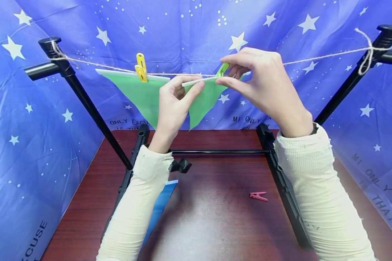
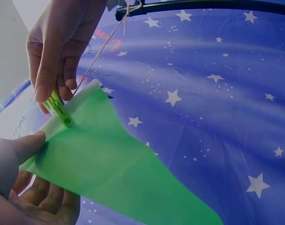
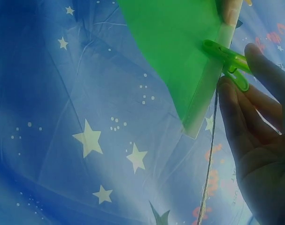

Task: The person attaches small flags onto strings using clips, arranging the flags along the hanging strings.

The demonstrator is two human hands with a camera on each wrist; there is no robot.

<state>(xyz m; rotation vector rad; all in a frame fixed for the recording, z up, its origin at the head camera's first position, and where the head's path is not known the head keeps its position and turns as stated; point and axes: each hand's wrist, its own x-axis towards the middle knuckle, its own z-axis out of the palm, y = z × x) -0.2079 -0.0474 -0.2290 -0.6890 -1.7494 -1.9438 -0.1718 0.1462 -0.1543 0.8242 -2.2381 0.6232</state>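
Green pennant (image 1: 203,101) hangs along the string (image 1: 320,58), its white top edge pinched by the left hand (image 1: 174,103) — the right hand (image 1: 262,79) grips a green clothespin (image 1: 223,69) set over that edge. Beside it, a yellow clothespin (image 1: 141,69) holds another pennant (image 1: 134,90); below, a pink clothespin (image 1: 258,196) lies on the counter (image 1: 215,221).

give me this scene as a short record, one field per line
left hand: pinches right green pennant
right hand: holds green clip at that pennant's top edge
string: tied between two black posts
left green pennant: hangs from string by yellow clip
table: pink clip; blue piece partly hidden by left sleeve
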